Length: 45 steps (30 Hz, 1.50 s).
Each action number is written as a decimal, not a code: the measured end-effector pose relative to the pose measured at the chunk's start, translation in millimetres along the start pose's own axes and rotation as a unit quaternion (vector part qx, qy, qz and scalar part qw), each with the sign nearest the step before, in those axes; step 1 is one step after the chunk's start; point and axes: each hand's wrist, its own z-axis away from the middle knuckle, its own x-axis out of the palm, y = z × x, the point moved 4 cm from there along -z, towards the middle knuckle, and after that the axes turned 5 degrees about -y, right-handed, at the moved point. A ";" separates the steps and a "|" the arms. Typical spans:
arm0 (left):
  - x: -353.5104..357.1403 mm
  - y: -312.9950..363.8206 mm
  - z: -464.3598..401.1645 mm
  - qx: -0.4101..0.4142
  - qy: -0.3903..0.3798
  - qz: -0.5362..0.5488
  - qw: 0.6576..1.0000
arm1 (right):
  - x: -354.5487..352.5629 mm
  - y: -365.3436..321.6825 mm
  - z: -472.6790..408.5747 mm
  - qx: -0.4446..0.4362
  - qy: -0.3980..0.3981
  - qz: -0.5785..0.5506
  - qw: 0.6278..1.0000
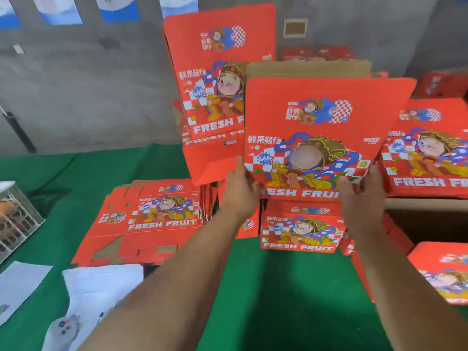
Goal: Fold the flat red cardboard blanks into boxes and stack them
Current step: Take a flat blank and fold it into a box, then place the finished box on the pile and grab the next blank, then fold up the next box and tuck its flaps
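I hold a red printed cardboard box [321, 122] upright in front of me, its brown inner flap showing behind the top edge. My left hand [240, 191] grips its lower left corner and my right hand [362, 196] grips its lower right corner. Directly below sits a folded red box [301, 231] on the green table. A pile of flat red blanks [141, 221] lies to the left. Behind it a tall stack of folded boxes [215, 92] rises, with an upright lid on top.
The green table cloth [278, 300] covers the work surface. An open brown carton [430, 219] stands at right with red boxes [430, 153] above it and another red box [445, 272] at the near right. White papers [101, 282] and a wire basket [15, 219] lie at left. A grey wall is behind.
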 end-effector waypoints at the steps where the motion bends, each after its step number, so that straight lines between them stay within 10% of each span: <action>1: 11.3 -0.8 -11.6 -0.031 -0.084 0.005 0.996 | -0.1 10.6 -7.1 0.014 0.017 0.006 1.000; 3: 30.1 -2.1 -23.1 -0.104 -0.199 -0.010 0.974 | -0.4 27.7 -21.5 0.077 0.032 0.052 0.995; 7: 53.9 -7.3 -27.9 -0.171 -0.092 0.078 0.978 | 8.7 37.3 -19.1 0.139 0.074 0.076 0.985; 10: 72.4 -0.7 -33.8 -0.095 -0.095 0.199 0.971 | 24.3 33.1 -19.7 0.027 -0.014 -0.030 0.999; 15: 87.1 -6.5 -31.0 0.006 -0.162 0.171 0.972 | 45.7 38.1 -11.0 0.077 -0.113 0.045 0.990; 19: 93.7 -40.9 -19.0 -0.073 -0.191 0.069 0.976 | 47.5 71.3 14.8 0.160 -0.235 0.147 0.947; 29: 92.6 -61.8 2.6 -0.124 -0.057 0.138 0.981 | 77.6 57.7 55.6 0.089 -0.203 0.145 0.964; 45: -56.5 -201.8 75.5 -0.212 0.105 0.180 0.955 | 268.6 18.6 174.2 0.078 -0.418 0.117 0.897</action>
